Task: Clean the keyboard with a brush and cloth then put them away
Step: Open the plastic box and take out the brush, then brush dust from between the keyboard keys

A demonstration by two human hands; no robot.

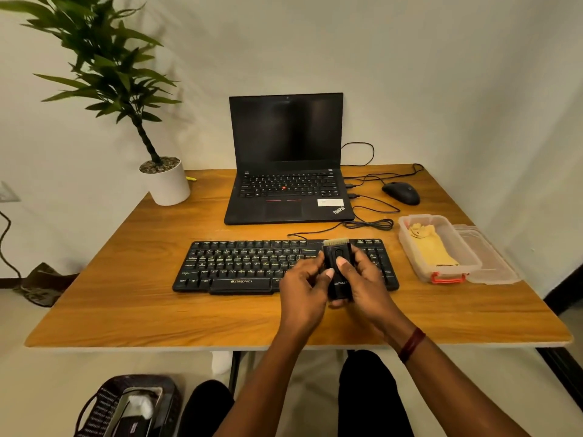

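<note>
Over the right end of the keyboard (239,266), I see 2 hands holding the black brush (338,269). The left hand (303,285) pinches its side, and the right hand (366,279) curls around its body. Its long axis points away from me, bristles at the far end above the top keys. The cloth (432,247) lies in the open box (407,244) to the right, nearer the right hand, on the wooden table (157,304) by a pale wall.
</note>
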